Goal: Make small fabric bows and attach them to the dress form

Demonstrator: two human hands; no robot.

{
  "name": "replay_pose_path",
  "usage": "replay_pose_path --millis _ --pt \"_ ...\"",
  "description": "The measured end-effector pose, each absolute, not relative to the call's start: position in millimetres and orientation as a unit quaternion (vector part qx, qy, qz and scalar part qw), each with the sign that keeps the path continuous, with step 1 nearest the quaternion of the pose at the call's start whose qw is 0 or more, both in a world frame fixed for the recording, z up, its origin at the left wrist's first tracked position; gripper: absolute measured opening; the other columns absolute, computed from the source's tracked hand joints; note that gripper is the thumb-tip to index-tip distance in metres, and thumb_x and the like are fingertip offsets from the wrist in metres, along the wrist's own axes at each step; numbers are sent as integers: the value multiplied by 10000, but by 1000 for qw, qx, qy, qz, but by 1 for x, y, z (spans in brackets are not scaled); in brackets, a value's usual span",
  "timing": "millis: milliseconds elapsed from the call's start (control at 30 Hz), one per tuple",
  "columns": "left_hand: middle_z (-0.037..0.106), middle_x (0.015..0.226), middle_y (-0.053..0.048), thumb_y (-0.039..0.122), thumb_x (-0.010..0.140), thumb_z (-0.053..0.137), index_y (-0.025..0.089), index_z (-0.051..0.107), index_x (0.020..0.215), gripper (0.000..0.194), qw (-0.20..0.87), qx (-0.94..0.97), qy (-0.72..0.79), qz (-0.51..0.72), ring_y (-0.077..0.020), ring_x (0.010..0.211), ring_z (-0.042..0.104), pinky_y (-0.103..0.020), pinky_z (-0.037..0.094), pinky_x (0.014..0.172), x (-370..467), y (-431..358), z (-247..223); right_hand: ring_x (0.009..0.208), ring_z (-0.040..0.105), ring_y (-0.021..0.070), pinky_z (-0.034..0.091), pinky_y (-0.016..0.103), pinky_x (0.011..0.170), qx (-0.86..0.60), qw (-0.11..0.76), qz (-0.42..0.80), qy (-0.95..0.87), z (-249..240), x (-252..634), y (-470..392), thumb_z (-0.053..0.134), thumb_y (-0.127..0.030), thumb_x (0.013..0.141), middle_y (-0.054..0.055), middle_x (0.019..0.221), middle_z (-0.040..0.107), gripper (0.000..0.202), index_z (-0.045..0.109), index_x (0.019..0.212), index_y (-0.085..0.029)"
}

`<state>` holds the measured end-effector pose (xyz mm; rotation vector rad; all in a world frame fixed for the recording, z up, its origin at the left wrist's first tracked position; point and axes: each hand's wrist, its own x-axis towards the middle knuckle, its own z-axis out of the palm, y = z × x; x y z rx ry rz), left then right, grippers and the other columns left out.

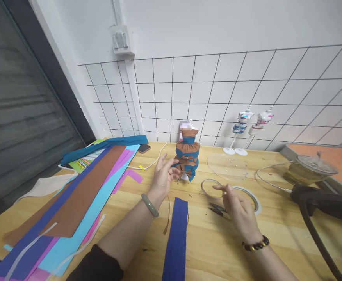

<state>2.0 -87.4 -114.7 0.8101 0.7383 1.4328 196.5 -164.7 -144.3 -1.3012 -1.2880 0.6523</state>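
A small dress-form figure (187,152) stands upright near the wall, dressed in gathered brown and teal fabric with small brown bows. My left hand (162,177) is beside its lower left, fingers apart and slightly curved; whether the fingertips touch the fabric I cannot tell. Over the right part of the table is my right hand (237,207), index finger stretched out, with nothing visible in it. Close to it lie dark thread snips (217,208), a thin ring (206,188) and a roll of white tape (255,201). Between my forearms a dark blue fabric strip (177,238) lies flat.
Long coloured fabric strips (91,187) are piled at left, near a phone (144,148). Two small decorated dress forms (240,123) stand at the back right. A glue gun (320,199), its cable and a round clear container (308,170) occupy the right side.
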Motion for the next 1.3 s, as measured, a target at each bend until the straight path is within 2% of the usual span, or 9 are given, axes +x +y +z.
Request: replay_pose_path --millis 100,233,333,433,567,733,933,1133,1300 --pt "575 729 14 404 731 568 189 484 948 317 522 413 406 626 -25 423 447 -154 326 407 -18 -97 -121 341 201 79 141 231 369 -580 574 295 -497 -140 212 -162 295 -523 860 -92 420 183 567 644 864 -76" --pt "432 417 75 462 717 559 154 512 702 313 479 462 479 573 -28 313 314 -150 195 333 -43 -114 -130 318 227 88 152 236 356 -605 560 279 -493 -137 216 -161 279 -541 853 -91 387 204 598 648 869 -72" --pt "355 315 84 522 741 489 153 517 640 383 461 510 538 489 -49 284 286 -168 204 334 -51 -129 -135 371 428 126 293 234 370 -612 507 255 -551 -143 206 -163 352 -511 840 -37 394 415 501 663 812 -119" --pt "336 302 74 540 766 431 154 497 568 439 445 555 546 442 -62 299 303 -183 240 366 -53 -139 -141 709 627 215 474 281 599 -597 424 228 -642 -153 192 -166 455 -432 818 66 747 687 335 660 798 -168" --pt "348 382 56 507 801 388 148 506 536 461 409 618 526 417 -76 393 352 -200 261 438 -52 -142 -147 834 628 222 493 343 746 -514 358 176 -759 -167 172 -165 445 -310 845 85 899 686 228 636 902 -200" --pt "325 486 53 468 787 436 143 532 587 394 383 661 514 389 -80 478 325 -210 232 473 -56 -137 -152 856 601 212 477 360 765 -447 329 137 -820 -171 152 -164 443 -225 853 97 924 652 196 596 973 -199" --pt "302 504 79 414 727 538 177 564 881 283 385 640 549 375 -84 468 299 -200 218 445 -62 -135 -154 612 590 175 467 291 583 -518 309 174 -778 -175 152 -166 493 -350 829 43 657 636 233 573 671 -198" --pt "535 686 14 295 759 500 201 570 976 247 401 667 499 380 -128 661 503 -220 381 620 -61 -139 -148 466 505 143 409 251 472 -560 301 155 -756 -175 155 -169 463 -445 821 -2 495 548 359 475 552 -208" --pt "560 681 -3 244 784 440 183 599 969 252 425 674 474 374 -128 661 520 -222 399 636 -63 -139 -148 551 581 169 456 266 543 -542 295 180 -766 -170 154 -170 379 -406 871 38 596 636 364 561 631 -202"
